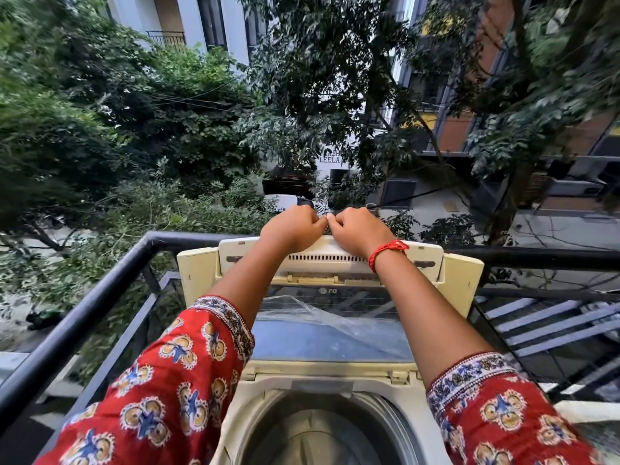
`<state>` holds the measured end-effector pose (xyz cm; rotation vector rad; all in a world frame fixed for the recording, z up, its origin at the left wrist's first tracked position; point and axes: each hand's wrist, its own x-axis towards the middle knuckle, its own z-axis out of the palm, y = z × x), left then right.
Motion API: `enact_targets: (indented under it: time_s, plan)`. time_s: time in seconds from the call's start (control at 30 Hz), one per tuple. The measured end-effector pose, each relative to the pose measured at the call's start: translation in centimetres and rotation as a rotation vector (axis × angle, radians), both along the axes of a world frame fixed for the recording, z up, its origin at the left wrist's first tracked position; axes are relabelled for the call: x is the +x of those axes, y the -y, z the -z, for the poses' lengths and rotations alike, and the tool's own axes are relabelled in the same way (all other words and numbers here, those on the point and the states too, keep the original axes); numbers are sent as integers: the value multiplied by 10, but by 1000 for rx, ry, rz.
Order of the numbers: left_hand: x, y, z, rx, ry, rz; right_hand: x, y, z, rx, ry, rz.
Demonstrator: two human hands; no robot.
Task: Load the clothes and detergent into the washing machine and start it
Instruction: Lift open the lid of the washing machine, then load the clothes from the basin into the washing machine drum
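Note:
A cream top-loading washing machine (379, 374) stands in front of me on a balcony. Its folding lid (328, 260) is raised, with a glass panel and loose plastic film on it. My left hand (292, 229) and my right hand (360, 229) are side by side, both curled over the lid's upper edge, thumbs almost touching. A red thread is tied around my right wrist. The open drum (385, 417) shows at the bottom, with something pale (312, 441) inside that I cannot make out. No detergent is in view.
A black metal railing (84, 297) runs along the left and behind the machine, continuing on the right (536, 255). Beyond it are trees, a street far below and buildings. My red patterned sleeves fill the lower corners.

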<state>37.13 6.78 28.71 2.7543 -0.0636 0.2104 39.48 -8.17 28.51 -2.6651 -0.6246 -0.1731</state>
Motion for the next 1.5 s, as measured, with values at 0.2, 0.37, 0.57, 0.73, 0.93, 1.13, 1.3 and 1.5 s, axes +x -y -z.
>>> enact_targets:
  time_s: [0.2, 0.37, 0.57, 0.73, 0.93, 1.13, 1.3, 1.5]
  plan:
    - [-20, 6, -8, 23, 40, -1, -21, 4, -7, 55, 241, 52]
    - [-43, 12, -19, 142, 147, -17, -42, 11, -12, 52, 320, 40]
    - [-79, 24, -21, 233, 256, -54, -69, 17, -10, 49, 376, 32]
    - [-100, 32, -22, 283, 272, -69, -91, 26, -7, 17, 414, -5]
    - [-118, 51, -17, 187, 335, -24, -112, 36, -7, -14, 466, -3]
    - [-141, 79, -8, 203, 430, 125, -150, 69, 6, 13, 460, 89]
    - [-158, 123, 13, 162, 421, 284, -195, 116, 25, 15, 439, 242]
    - [-196, 211, 47, 113, 388, 570, -270, 199, 54, -38, 395, 472]
